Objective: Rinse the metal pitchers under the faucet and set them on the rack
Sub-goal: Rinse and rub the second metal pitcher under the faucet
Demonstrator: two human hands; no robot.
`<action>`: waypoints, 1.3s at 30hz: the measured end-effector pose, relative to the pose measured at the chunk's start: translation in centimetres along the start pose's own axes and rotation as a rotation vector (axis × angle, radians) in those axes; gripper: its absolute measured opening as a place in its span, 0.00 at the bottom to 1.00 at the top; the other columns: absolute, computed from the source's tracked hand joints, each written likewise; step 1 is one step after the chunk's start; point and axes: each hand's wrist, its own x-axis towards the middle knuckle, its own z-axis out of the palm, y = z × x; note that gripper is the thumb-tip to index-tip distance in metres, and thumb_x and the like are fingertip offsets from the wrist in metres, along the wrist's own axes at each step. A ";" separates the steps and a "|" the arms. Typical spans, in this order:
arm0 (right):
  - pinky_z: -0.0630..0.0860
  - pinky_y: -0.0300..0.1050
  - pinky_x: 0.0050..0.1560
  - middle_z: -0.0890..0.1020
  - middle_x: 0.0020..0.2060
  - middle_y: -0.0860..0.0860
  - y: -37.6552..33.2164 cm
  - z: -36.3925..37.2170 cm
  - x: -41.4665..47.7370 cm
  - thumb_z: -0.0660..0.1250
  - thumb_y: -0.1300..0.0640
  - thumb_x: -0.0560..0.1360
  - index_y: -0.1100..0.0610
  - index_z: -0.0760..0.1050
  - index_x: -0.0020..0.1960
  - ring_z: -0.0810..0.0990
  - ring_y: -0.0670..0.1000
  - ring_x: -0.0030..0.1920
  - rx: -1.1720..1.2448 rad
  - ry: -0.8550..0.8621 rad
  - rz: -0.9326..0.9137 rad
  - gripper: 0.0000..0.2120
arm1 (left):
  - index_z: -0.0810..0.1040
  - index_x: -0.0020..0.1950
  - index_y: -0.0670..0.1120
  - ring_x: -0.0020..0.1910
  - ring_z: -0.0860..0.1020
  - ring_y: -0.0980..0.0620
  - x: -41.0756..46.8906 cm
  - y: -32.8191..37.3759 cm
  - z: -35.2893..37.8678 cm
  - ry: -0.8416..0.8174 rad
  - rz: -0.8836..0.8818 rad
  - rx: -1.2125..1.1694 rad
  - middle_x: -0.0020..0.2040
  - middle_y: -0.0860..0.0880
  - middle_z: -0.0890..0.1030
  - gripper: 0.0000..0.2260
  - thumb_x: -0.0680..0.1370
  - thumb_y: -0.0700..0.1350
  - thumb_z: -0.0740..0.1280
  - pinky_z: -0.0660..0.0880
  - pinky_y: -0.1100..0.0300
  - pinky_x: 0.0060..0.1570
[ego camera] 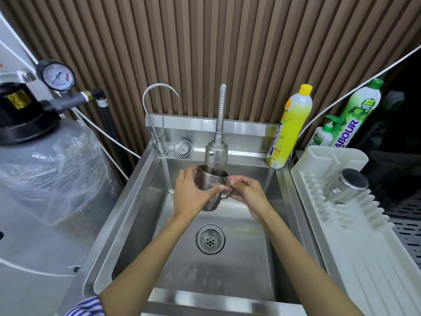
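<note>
Metal pitcher (213,183) held mouth up at the sink's (239,277) 12 o'clock end, right beneath the faucet head (216,153). Left hand (190,195) wrapped round the body from 9 o'clock, fingers (192,171) curled behind, thumb across the front. Right hand (247,193) at 3 o'clock, pinching the handle. Running water: cannot tell. Keep the mouth centred under the head, turn slowly by the handle to wet the whole inner wall, then tip out toward the drain (210,239) at 6 o'clock. Grip firmly, wet steel likely slippery. Next, over to the rack (355,242) at 3 o'clock, beside the second pitcher (348,187).
</note>
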 end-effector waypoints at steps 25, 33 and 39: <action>0.71 0.49 0.66 0.80 0.58 0.60 -0.6 -0.5 -0.5 0.62 0.69 0.75 0.62 0.74 0.64 0.77 0.57 0.61 -0.263 -0.020 -0.077 0.17 | 0.70 0.64 0.44 0.59 0.71 0.49 0.5 -0.5 2.2 0.020 0.049 -0.265 0.57 0.49 0.73 0.35 0.59 0.40 0.80 0.70 0.59 0.60; 0.78 0.40 0.53 0.82 0.44 0.52 2.0 0.2 -0.6 0.57 0.69 0.77 0.63 0.75 0.61 0.81 0.46 0.45 0.127 -0.121 0.091 0.15 | 0.74 0.61 0.48 0.52 0.75 0.49 0.0 -0.2 0.2 0.029 0.163 0.034 0.52 0.50 0.71 0.34 0.59 0.56 0.79 0.74 0.50 0.54; 0.79 0.41 0.41 0.82 0.44 0.57 -1.0 -0.8 -0.9 0.59 0.65 0.77 0.60 0.78 0.54 0.83 0.47 0.40 -0.353 -0.045 0.056 0.11 | 0.72 0.58 0.46 0.54 0.76 0.49 -1.2 -0.7 1.6 -0.026 -0.100 -0.002 0.55 0.49 0.74 0.33 0.61 0.64 0.74 0.74 0.51 0.54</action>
